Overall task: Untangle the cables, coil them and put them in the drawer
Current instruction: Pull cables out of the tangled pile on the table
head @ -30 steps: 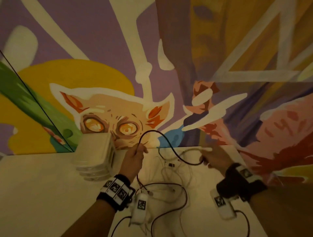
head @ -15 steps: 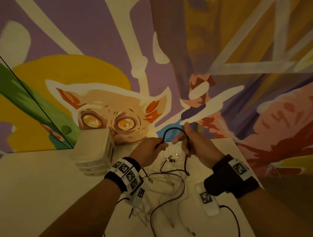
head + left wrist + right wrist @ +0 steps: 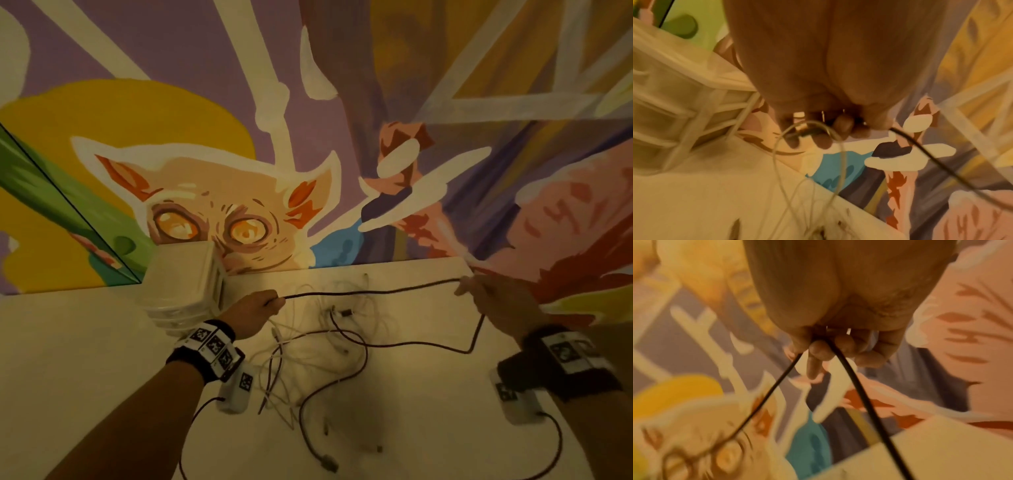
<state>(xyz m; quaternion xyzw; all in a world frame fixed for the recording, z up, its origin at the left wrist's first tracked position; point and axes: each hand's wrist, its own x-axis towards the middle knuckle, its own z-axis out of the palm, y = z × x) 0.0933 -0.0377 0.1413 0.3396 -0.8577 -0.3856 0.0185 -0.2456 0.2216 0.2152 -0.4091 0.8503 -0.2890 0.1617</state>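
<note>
Two hands, left hand (image 3: 255,310) and right hand (image 3: 496,301), pinch the black cable (image 3: 370,292) stretched sideways between them.

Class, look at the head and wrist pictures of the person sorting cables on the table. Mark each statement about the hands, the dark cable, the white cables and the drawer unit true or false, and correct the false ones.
1. Both hands hold the dark cable. True: the left hand and the right hand each grip it.
2. The stretch of dark cable between the hands lies coiled on the table. False: it runs stretched out above the table.
3. The white cables lie in a loose tangle on the table. True.
4. The drawer unit stands beside the right hand. False: it stands by the left hand, against the wall.
5. The dark cable is already in the drawer unit. False: its free end lies on the table.
</note>
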